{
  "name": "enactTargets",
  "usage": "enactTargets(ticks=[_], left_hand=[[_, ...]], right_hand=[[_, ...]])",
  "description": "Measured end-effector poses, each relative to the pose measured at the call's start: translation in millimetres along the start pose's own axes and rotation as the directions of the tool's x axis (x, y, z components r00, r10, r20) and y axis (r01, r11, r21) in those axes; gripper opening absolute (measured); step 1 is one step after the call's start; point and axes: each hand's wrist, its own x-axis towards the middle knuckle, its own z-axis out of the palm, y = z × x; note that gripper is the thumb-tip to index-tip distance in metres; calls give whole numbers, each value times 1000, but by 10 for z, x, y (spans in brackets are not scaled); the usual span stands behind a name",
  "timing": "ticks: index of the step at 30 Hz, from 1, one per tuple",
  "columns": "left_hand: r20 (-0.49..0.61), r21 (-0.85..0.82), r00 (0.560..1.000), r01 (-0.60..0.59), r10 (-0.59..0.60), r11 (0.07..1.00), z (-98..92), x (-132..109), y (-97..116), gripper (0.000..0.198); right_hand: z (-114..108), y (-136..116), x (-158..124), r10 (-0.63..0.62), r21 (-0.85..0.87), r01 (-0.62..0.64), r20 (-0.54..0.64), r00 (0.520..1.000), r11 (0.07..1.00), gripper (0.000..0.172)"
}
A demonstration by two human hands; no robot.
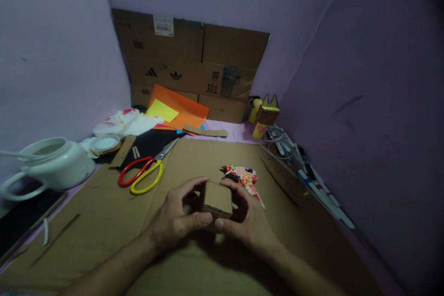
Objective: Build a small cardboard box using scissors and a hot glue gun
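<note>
A small cardboard box (218, 198) is held between my two hands just above the cardboard mat. My left hand (180, 212) grips its left side, thumb on the near face and fingers behind. On the right side, my right hand (248, 217) holds it the same way, its thumb close to the other one. The box's top is plain brown, with a dark cut edge along the front. Right behind my right hand lies a glue gun (243, 173) with a colourful floral pattern. Scissors (147, 175) with one red and one yellow handle rest beyond my left hand, blades pointing away.
A white pot (64, 166) with a handle stands at left, beside a dark flat device (31, 217). Orange paper (183, 106) and a cardboard sheet (166, 51) lean at the back. A cardboard-headed figure (268, 115) stands back right. Walls flank both sides.
</note>
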Motion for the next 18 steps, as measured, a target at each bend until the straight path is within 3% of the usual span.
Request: enactTargets(ticks=[6, 9, 10, 12, 14, 15, 16, 18], left_hand=[[45, -182, 992, 128, -122, 975, 9, 28, -19, 80], [-45, -252, 990, 121, -137, 960, -1, 30, 5, 83], [-101, -260, 986, 102, -132, 960, -11, 33, 14, 83], [-203, -261, 973, 52, -108, 964, -41, 45, 27, 82], [-259, -255, 963, 0, -68, 967, -73, 60, 32, 77], [-270, -252, 962, -20, -50, 968, -86, 67, 34, 74], [-274, -250, 961, -37, -34, 968, -95, 72, 35, 71], [-266, -255, 964, -53, -18, 966, -101, 79, 42, 67]], right_hand=[[-35, -22, 33, -25, -33, 27, 43, 999, 999, 73], [-152, -122, 42, -136, -319, 94, -111, 984, 943, 67], [-214, -157, 51, -195, -463, 79, -208, 958, 883, 58], [-348, -211, 78, -214, -711, -121, -362, 907, 693, 43], [-465, -231, 114, -109, -825, -356, -443, 890, 439, 43], [-508, -227, 133, -50, -849, -393, -437, 898, 354, 43], [-538, -218, 150, -18, -863, -415, -438, 899, 289, 43], [-571, -190, 179, 18, -871, -421, -431, 902, 254, 42]])
